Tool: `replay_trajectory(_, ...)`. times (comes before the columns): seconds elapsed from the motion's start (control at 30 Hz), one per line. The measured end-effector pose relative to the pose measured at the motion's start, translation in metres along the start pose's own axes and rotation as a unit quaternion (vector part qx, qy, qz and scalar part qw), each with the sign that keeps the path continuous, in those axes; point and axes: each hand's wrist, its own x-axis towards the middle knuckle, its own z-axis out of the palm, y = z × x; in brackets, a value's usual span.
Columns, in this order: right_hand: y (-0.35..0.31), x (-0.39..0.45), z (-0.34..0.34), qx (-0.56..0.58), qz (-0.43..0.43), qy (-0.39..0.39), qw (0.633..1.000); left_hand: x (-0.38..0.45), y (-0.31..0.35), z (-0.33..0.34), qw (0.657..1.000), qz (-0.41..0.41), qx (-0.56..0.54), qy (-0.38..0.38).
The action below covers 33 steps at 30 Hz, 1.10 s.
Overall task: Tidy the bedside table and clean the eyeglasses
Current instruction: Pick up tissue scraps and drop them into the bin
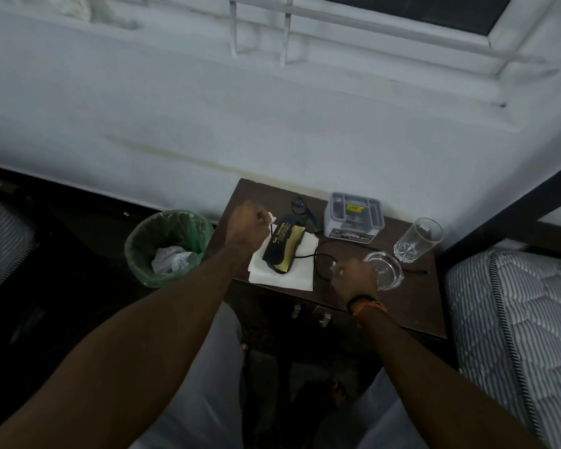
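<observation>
Dim bedroom corner under a white window wall; small dark brown wooden bench (402, 306) between a green-lined waste bin (166, 247) and a striped quilted mattress (515, 319). On the bench's left half, a white paper napkin (292, 273) with a black-and-gold soft eyeglass case (282, 244) lying across it. Black-framed eyeglasses (303, 210) near the back edge, just beyond the case and right of the left hand (248, 222), apart from it. Left hand fisted round a crumpled white tissue (270, 217). Right hand (353, 275) curled near the front edge, touching or gripping a clear glass ashtray (384, 270); hold not clearly visible. Tall clear drinking glass (418, 239) at the right edge; grey plastic organiser tray (353, 218) at the back; thin black cable (321, 257) looping between.

Likely risks: ashtray sliding into the tumbler and tipping it off the right edge; cable snagging the wrist; rough tissue scratching lenses.
</observation>
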Motion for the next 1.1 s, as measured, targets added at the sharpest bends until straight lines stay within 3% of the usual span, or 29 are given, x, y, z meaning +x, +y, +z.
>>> replay_trajectory(0.13,-0.036,0.026,-0.023,0.134,-0.025,0.074,0.988,-0.005,-0.019,-0.018,0.998,-0.017,-0.061,0.021)
replay_trajectory(0.27,-0.104,0.055,-0.038,0.186,-0.092,0.075,0.975,-0.005,-0.052,-0.047,0.999,0.026,-0.022,-0.006)
replay_trajectory(0.37,-0.162,0.072,-0.029,0.198,-0.141,0.050,0.969,-0.001,-0.091,-0.062,1.000,-0.007,0.006,-0.014)
replay_trajectory(0.57,-0.254,0.088,0.017,0.188,-0.224,-0.022,0.956,-0.012,-0.148,-0.087,0.992,-0.127,-0.008,-0.004)
replay_trajectory(0.87,-0.328,0.115,0.115,0.082,-0.220,-0.101,0.967,-0.005,-0.245,-0.081,0.966,-0.250,-0.063,-0.010)
replay_trajectory(1.1,-0.346,0.125,0.148,0.065,-0.193,-0.144,0.969,0.004,-0.276,-0.068,0.953,-0.288,-0.089,-0.007)
